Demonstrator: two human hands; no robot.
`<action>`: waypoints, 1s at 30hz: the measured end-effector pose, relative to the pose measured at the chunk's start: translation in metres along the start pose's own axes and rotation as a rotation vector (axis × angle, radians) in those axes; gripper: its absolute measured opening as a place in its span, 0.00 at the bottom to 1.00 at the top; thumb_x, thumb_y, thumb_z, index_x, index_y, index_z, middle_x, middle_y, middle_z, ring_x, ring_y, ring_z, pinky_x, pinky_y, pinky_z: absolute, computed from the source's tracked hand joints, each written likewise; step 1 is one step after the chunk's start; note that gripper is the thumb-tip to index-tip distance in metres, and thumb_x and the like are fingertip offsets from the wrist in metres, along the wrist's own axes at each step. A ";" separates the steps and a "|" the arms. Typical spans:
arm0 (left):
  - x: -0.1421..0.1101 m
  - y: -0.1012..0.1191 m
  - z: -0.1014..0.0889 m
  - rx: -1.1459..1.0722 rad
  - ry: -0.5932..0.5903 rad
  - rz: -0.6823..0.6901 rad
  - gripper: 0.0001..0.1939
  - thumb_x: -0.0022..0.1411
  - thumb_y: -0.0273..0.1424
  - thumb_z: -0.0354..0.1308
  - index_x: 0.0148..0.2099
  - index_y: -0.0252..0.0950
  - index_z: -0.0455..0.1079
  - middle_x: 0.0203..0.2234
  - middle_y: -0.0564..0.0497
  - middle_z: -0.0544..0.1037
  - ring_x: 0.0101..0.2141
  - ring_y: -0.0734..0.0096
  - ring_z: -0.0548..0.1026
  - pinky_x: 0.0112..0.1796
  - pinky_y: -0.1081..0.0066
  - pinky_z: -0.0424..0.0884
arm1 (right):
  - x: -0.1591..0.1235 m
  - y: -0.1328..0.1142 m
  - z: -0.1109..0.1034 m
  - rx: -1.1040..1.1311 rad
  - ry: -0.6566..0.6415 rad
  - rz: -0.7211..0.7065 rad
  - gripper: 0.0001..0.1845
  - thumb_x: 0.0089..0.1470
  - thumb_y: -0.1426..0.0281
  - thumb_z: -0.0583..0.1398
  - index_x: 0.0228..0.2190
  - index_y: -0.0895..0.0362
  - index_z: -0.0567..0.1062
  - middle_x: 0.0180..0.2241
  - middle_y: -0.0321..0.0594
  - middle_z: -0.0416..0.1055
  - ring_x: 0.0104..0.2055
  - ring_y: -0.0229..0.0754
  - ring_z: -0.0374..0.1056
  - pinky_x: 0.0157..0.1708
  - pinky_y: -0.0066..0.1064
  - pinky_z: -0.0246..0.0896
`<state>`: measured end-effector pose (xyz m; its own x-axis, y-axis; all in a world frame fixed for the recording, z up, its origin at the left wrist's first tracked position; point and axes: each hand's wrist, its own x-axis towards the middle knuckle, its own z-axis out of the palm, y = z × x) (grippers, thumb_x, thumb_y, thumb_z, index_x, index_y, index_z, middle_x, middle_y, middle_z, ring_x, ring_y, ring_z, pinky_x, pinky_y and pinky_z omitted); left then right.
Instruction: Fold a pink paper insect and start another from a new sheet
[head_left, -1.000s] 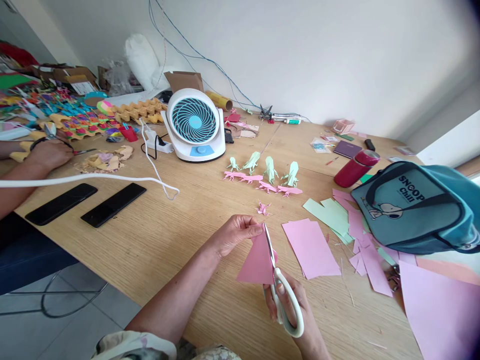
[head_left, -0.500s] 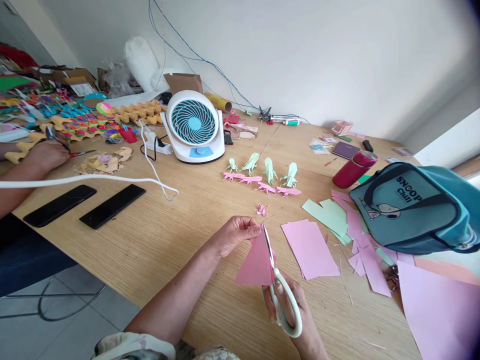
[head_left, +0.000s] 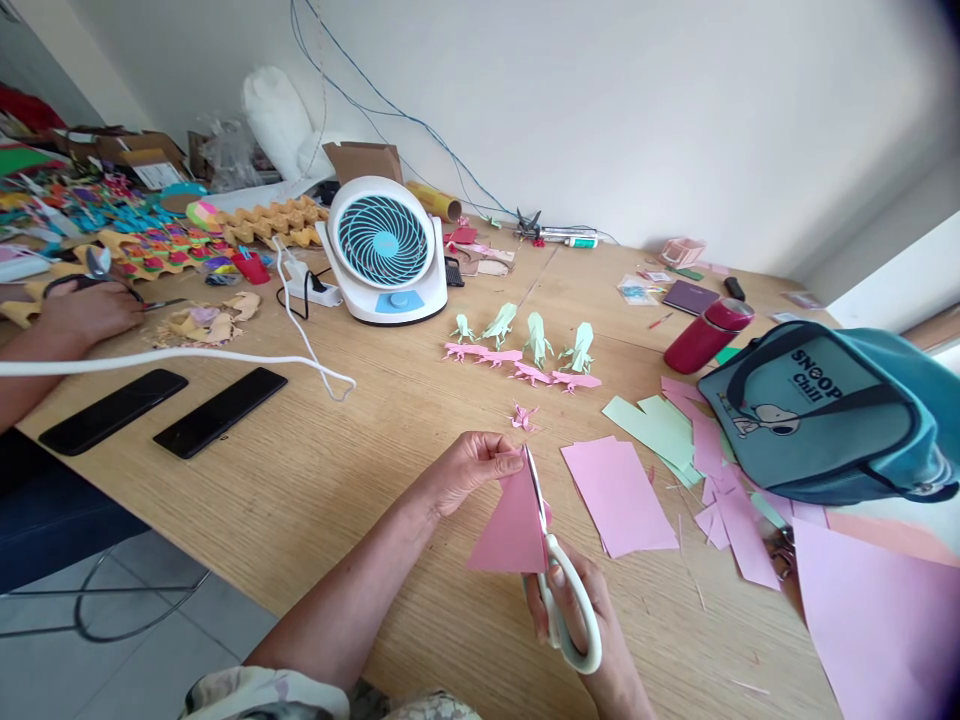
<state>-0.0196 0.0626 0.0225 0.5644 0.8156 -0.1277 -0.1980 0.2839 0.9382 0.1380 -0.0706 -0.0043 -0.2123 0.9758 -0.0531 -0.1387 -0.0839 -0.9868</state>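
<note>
My left hand (head_left: pixel 480 468) pinches the top corner of a folded pink sheet of paper (head_left: pixel 510 530), which hangs in a triangle above the table. In my right hand (head_left: pixel 589 600) is a pair of white-handled scissors (head_left: pixel 574 610), its blades pointing away from me along the paper's right edge. The blade tips reach close to my left fingertips. Just beyond lies a small pink folded paper figure (head_left: pixel 523 416). Behind it stand a row of pink paper figures (head_left: pixel 532 373) and several pale green ones (head_left: pixel 537 338). A stack of pink sheets (head_left: pixel 619 496) lies right of my hands.
A white fan (head_left: pixel 386 250) stands at the back. Two phones (head_left: pixel 220 412) and a white cable (head_left: pixel 187 354) lie left. At right are green paper pieces (head_left: pixel 656 432), a red flask (head_left: pixel 707 335) and a teal bag (head_left: pixel 825 410). Another person's hand (head_left: pixel 97 312) holds scissors at far left.
My hands, the paper and the scissors keep nearly the same pose. The whole view has shifted very slightly. At far left, the other person's hand has moved a little.
</note>
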 end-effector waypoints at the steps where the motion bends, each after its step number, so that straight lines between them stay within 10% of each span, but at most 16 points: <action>1: 0.000 0.000 0.000 -0.003 -0.004 0.002 0.20 0.49 0.41 0.70 0.24 0.32 0.67 0.21 0.55 0.69 0.24 0.78 0.65 0.30 0.75 0.60 | 0.000 -0.001 0.000 0.001 0.001 -0.005 0.28 0.60 0.46 0.51 0.21 0.55 0.63 0.13 0.31 0.59 0.15 0.32 0.50 0.19 0.28 0.46; 22: 0.004 -0.006 0.001 0.010 0.017 -0.005 0.20 0.48 0.39 0.71 0.24 0.31 0.66 0.19 0.57 0.66 0.23 0.80 0.62 0.28 0.76 0.56 | -0.001 0.010 -0.009 0.042 0.081 -0.038 0.25 0.62 0.50 0.52 0.22 0.54 0.66 0.12 0.31 0.58 0.15 0.34 0.50 0.18 0.28 0.46; 30: 0.008 -0.011 -0.003 0.037 0.073 0.001 0.19 0.48 0.42 0.70 0.26 0.31 0.68 0.21 0.56 0.69 0.24 0.80 0.62 0.29 0.76 0.57 | 0.007 0.009 -0.025 -0.101 0.470 -0.131 0.17 0.53 0.56 0.64 0.39 0.53 0.71 0.27 0.36 0.71 0.28 0.39 0.65 0.29 0.31 0.59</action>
<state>-0.0154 0.0675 0.0102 0.5042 0.8508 -0.1480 -0.1679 0.2648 0.9496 0.1591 -0.0600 -0.0175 0.2631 0.9642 0.0317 -0.0356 0.0426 -0.9985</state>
